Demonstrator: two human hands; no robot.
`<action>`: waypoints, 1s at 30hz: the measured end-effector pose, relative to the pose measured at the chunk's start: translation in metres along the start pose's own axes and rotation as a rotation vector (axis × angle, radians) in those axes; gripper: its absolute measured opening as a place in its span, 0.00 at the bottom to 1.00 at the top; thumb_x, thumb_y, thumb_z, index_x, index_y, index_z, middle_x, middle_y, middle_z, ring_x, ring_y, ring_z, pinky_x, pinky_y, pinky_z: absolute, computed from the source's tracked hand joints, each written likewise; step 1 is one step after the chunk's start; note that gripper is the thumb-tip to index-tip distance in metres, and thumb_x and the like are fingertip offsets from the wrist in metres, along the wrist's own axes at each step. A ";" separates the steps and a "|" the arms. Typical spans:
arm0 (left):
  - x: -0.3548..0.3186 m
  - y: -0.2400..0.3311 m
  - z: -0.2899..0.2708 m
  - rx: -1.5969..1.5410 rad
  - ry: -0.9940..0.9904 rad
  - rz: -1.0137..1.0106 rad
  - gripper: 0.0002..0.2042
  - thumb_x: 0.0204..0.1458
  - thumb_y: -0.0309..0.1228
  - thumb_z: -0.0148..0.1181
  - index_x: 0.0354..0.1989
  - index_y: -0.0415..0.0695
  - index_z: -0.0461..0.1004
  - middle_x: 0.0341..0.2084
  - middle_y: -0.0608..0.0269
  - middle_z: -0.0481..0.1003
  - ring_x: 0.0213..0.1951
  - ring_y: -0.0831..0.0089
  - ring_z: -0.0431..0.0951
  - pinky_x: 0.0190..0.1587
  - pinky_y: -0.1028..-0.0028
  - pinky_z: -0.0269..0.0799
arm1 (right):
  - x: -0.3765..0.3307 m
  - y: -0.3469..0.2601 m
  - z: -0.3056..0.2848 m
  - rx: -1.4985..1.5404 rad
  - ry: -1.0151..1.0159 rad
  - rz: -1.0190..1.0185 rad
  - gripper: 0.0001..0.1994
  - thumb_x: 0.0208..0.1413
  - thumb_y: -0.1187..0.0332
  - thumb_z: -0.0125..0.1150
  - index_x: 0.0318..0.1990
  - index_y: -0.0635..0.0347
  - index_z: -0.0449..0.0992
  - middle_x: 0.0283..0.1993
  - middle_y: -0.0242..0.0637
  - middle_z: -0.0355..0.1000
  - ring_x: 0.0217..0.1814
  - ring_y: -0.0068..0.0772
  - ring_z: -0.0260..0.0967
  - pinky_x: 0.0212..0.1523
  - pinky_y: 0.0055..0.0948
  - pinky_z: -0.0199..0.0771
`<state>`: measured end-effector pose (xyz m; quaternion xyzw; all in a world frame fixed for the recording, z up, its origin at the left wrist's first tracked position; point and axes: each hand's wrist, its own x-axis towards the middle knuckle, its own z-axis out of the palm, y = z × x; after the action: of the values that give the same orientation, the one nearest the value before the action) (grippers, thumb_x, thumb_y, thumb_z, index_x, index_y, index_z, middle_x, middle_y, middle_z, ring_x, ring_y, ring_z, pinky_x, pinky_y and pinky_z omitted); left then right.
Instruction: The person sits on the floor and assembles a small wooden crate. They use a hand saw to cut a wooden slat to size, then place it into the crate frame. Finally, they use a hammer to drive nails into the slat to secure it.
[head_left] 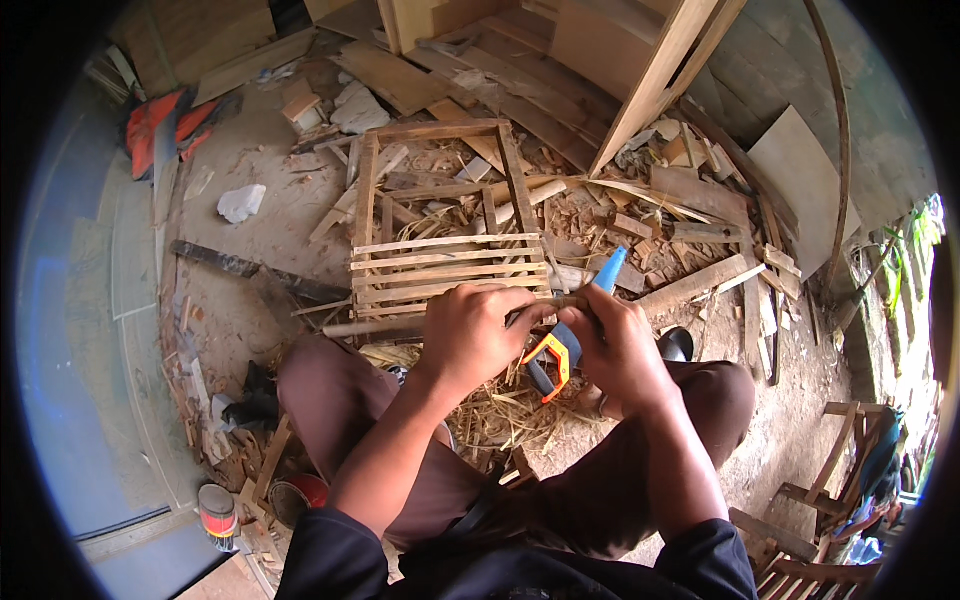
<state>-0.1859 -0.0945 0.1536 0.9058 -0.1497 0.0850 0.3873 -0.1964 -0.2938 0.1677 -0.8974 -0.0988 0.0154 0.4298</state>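
Note:
My left hand (475,335) is closed around a thin wooden stick (375,327), which runs out to its left. Fingers of my right hand (615,335) pinch the stick's other end, close to the left thumb. Between and below the hands shows a handsaw (550,368) with an orange and dark handle. Its blue blade passes behind my right hand and its tip comes out beyond. Whether that hand touches the saw is hidden. Just past the hands lies a wooden frame (368,190) with several thin slats (440,268) across its near end.
Wood shavings (490,415) cover the ground between my legs. Offcuts (640,228) and boards (700,195) are strewn beyond and to the right. A white chunk (241,204) and a dark beam (225,260) lie left. A red-banded can (217,510) stands lower left; slatted wooden furniture (825,490) stands lower right.

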 end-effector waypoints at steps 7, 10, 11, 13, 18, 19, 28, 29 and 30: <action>0.005 -0.016 -0.009 -0.340 -0.082 0.235 0.09 0.51 0.32 0.78 0.34 0.40 0.88 0.28 0.55 0.86 0.29 0.61 0.86 0.33 0.69 0.78 | -0.002 0.000 -0.027 0.686 -0.371 0.282 0.23 0.75 0.57 0.56 0.27 0.63 0.72 0.20 0.23 0.60 0.21 0.18 0.53 0.23 0.23 0.50; 0.007 -0.009 -0.017 -0.500 -0.130 0.226 0.10 0.51 0.32 0.78 0.33 0.38 0.87 0.27 0.55 0.86 0.29 0.65 0.86 0.34 0.70 0.77 | -0.006 0.006 -0.024 1.108 -0.501 0.403 0.22 0.74 0.55 0.58 0.30 0.62 0.74 0.20 0.23 0.58 0.20 0.17 0.48 0.22 0.27 0.48; 0.007 -0.008 -0.017 -0.544 -0.138 0.221 0.10 0.51 0.32 0.78 0.34 0.37 0.87 0.27 0.55 0.86 0.29 0.66 0.86 0.34 0.70 0.77 | -0.007 0.009 -0.017 1.335 -0.559 0.359 0.21 0.74 0.56 0.58 0.30 0.61 0.74 0.20 0.22 0.55 0.19 0.16 0.46 0.22 0.26 0.44; 0.009 -0.006 -0.018 -0.630 -0.154 0.209 0.11 0.51 0.32 0.79 0.34 0.37 0.87 0.28 0.55 0.86 0.29 0.69 0.86 0.34 0.71 0.77 | -0.010 0.005 -0.011 1.511 -0.598 0.359 0.21 0.75 0.56 0.57 0.30 0.61 0.74 0.19 0.22 0.54 0.19 0.16 0.45 0.22 0.25 0.43; 0.009 -0.011 -0.021 -0.506 -0.102 0.193 0.11 0.52 0.32 0.79 0.36 0.38 0.87 0.29 0.55 0.86 0.30 0.68 0.86 0.34 0.71 0.78 | -0.003 -0.004 -0.017 1.366 -0.512 0.377 0.20 0.76 0.57 0.56 0.31 0.61 0.73 0.19 0.20 0.53 0.19 0.17 0.45 0.22 0.25 0.44; 0.010 -0.011 -0.020 -0.444 -0.072 0.203 0.10 0.52 0.32 0.78 0.36 0.38 0.87 0.29 0.55 0.86 0.31 0.67 0.87 0.35 0.71 0.79 | 0.001 -0.001 -0.021 1.107 -0.428 0.366 0.20 0.74 0.59 0.58 0.29 0.63 0.74 0.18 0.24 0.58 0.18 0.22 0.51 0.22 0.30 0.51; 0.000 -0.004 0.004 -0.026 0.102 0.142 0.09 0.54 0.38 0.74 0.35 0.47 0.88 0.28 0.58 0.85 0.30 0.56 0.86 0.32 0.63 0.80 | 0.000 -0.006 0.003 0.017 0.178 -0.091 0.10 0.65 0.70 0.67 0.31 0.66 0.78 0.19 0.48 0.70 0.18 0.43 0.66 0.24 0.39 0.66; 0.000 0.000 0.004 -0.020 0.079 0.110 0.08 0.54 0.35 0.75 0.37 0.45 0.88 0.31 0.57 0.85 0.33 0.55 0.87 0.35 0.63 0.81 | 0.001 -0.004 0.005 -0.001 0.199 -0.116 0.11 0.65 0.72 0.67 0.31 0.66 0.76 0.21 0.49 0.71 0.20 0.50 0.69 0.24 0.42 0.67; 0.000 0.002 0.004 -0.013 0.057 0.077 0.08 0.53 0.32 0.75 0.38 0.44 0.88 0.33 0.56 0.86 0.35 0.55 0.87 0.37 0.64 0.81 | 0.001 -0.003 0.007 -0.019 0.221 -0.141 0.11 0.65 0.73 0.67 0.30 0.67 0.74 0.22 0.51 0.72 0.22 0.56 0.72 0.25 0.44 0.68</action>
<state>-0.1869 -0.0987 0.1523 0.8939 -0.1742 0.1245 0.3939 -0.1968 -0.2866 0.1661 -0.8883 -0.1141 -0.1146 0.4298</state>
